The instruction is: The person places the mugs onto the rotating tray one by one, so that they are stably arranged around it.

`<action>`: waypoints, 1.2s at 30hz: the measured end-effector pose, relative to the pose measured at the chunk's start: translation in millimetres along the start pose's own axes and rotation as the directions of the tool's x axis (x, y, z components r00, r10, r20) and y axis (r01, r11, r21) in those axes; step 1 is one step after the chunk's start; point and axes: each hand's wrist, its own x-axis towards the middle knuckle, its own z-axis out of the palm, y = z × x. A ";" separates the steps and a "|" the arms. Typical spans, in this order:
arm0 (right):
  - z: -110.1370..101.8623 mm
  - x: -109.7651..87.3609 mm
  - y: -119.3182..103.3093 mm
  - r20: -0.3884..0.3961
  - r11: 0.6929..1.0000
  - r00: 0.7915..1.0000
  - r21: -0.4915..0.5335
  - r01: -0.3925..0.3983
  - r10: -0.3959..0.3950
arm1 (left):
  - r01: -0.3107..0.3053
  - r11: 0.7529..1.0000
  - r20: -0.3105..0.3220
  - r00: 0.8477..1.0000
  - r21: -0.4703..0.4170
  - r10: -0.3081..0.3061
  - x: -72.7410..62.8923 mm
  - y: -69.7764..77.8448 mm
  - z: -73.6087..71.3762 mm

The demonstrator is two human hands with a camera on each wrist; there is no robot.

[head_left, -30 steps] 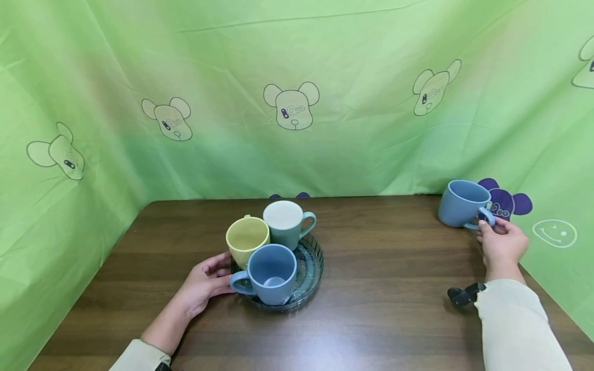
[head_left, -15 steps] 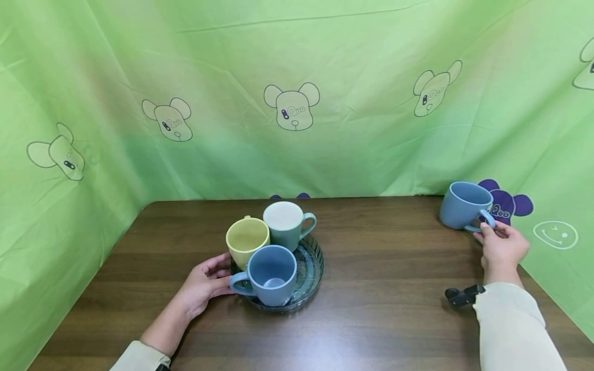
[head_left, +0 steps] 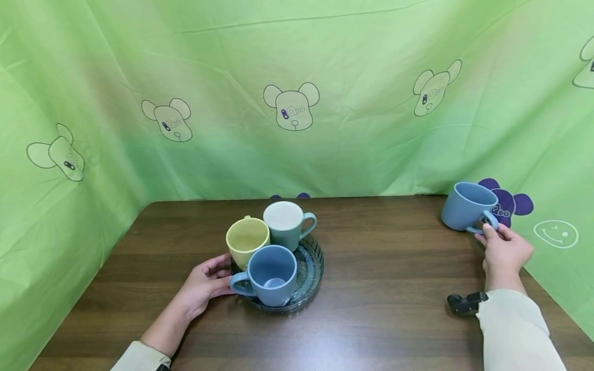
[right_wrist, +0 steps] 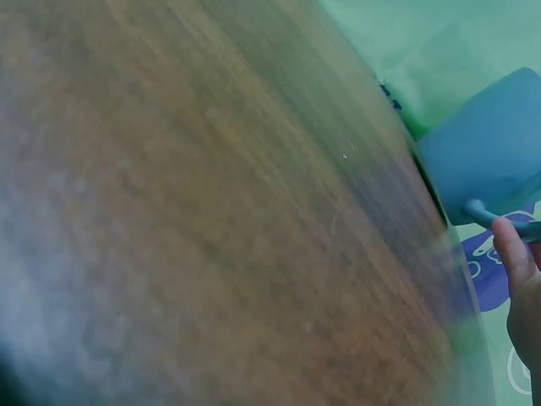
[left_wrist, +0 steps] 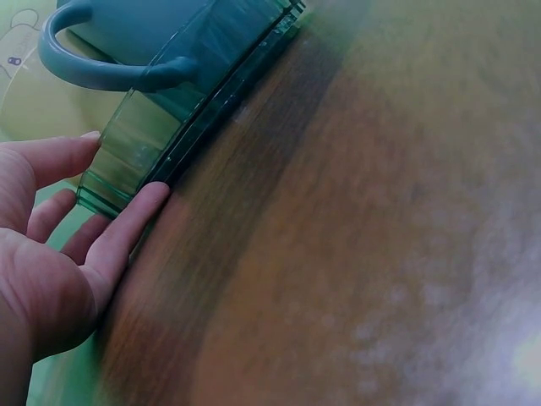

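Note:
In the head view, my right hand (head_left: 506, 255) pinches the handle of a blue mug (head_left: 464, 208) at the table's back right corner. The mug (right_wrist: 490, 148) also shows in the right wrist view, its base close to the table edge. My left hand (head_left: 201, 288) touches the left side of a ridged glass plate (head_left: 313, 273), fingers spread along its outer wall, as the left wrist view shows. The plate bears three mugs: another blue one (head_left: 271, 283) in front, handle toward my left thumb, a yellow one (head_left: 241, 247) behind left, and a green one (head_left: 285, 234) with a white inside at the back.
Brown wooden table (head_left: 371, 288) lies between plate and right hand. A green curtain (head_left: 362, 154) with cartoon bear prints hangs close behind the table and along both sides. A black strap device (head_left: 466, 303) sits at the right wrist.
My right hand and the blue mug it holds have shifted slightly to the right and toward me. The left hand, the plate and its mugs have stayed in place.

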 end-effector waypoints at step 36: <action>-5.2 -35.1 -13.3 0.206 0.996 0.974 0.046 0.082 -0.090 | 0.004 1.000 -0.049 0.999 -0.015 -0.005 -1.7 3.4 5.2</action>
